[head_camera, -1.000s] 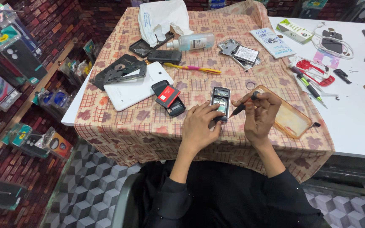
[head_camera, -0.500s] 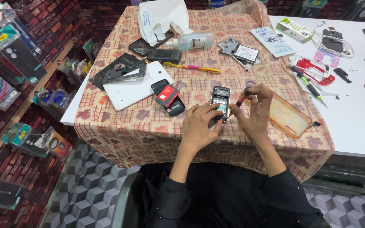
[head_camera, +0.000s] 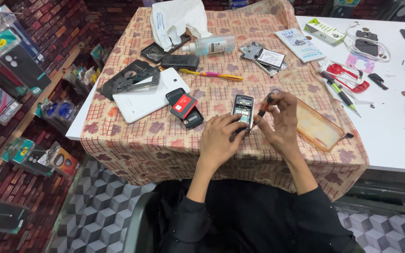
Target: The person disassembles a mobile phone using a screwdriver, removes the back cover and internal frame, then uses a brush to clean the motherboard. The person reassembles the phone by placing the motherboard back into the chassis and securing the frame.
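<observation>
A small open phone (head_camera: 243,107) with its back removed lies on the patterned tablecloth (head_camera: 132,140). My left hand (head_camera: 219,140) grips its lower end and holds it steady. My right hand (head_camera: 282,119) pinches a small screwdriver (head_camera: 263,108) whose tip rests on the phone's right side. Both hands are close together near the table's front edge.
A transparent orange phone case (head_camera: 317,125) lies right of my hands. A black phone with a red battery (head_camera: 184,107) and a white tablet (head_camera: 146,96) lie to the left. Further back are a yellow-pink pen (head_camera: 212,74), a clear bottle (head_camera: 210,45), a white cloth (head_camera: 176,18) and phone parts.
My right hand has raised the screwdriver from a flat, leftward-pointing hold to a more upright one, moving slightly left toward the phone. My left hand stays on the phone.
</observation>
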A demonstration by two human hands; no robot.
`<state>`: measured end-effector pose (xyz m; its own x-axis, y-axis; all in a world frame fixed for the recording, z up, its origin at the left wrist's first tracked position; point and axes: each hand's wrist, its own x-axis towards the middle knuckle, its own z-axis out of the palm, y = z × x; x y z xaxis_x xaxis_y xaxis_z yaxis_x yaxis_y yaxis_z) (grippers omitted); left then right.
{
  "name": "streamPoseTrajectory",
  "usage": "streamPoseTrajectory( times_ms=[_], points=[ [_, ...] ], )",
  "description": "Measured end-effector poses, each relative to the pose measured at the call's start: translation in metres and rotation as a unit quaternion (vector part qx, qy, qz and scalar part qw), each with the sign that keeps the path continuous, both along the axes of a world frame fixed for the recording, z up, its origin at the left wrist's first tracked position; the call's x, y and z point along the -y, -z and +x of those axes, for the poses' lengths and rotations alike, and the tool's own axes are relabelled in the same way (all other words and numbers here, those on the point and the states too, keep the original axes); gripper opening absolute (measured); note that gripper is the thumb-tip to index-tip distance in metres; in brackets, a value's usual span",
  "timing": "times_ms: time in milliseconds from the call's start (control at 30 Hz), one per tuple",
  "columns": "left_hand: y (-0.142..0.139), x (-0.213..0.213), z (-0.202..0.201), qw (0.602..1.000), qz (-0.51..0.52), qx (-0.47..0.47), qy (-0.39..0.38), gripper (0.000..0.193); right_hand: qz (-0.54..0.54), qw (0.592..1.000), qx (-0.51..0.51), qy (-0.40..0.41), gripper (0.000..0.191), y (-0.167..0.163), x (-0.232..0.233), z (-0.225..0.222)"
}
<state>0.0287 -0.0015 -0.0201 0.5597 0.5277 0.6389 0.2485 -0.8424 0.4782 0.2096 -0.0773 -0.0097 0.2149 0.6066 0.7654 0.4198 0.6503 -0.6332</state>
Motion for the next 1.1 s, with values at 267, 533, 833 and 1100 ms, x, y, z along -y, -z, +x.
streamPoseTrajectory(
  times_ms=[267,533,833,1100],
  points=[
    [0.0002,-0.0005,0.0002,1.000,-0.004,-0.006,-0.006,0.020,-0.037,0.984,-0.114,-0.134,0.054,0.0001,0.0032,0.0000],
    [0.0014,-0.0007,0.0010,1.000,-0.006,-0.005,-0.008,0.020,-0.056,0.995,-0.076,-0.019,0.060,-0.0041,0.0005,-0.0020],
    [0.0018,0.0001,0.0022,1.000,-0.009,0.002,-0.012,0.018,-0.040,0.997,-0.059,-0.017,0.066,-0.0067,0.0011,-0.0069],
    [0.0028,-0.0001,0.0026,1.000,-0.005,0.004,-0.015,0.017,-0.019,0.999,-0.035,0.025,0.065,-0.0040,0.0008,-0.0054]
  ],
)
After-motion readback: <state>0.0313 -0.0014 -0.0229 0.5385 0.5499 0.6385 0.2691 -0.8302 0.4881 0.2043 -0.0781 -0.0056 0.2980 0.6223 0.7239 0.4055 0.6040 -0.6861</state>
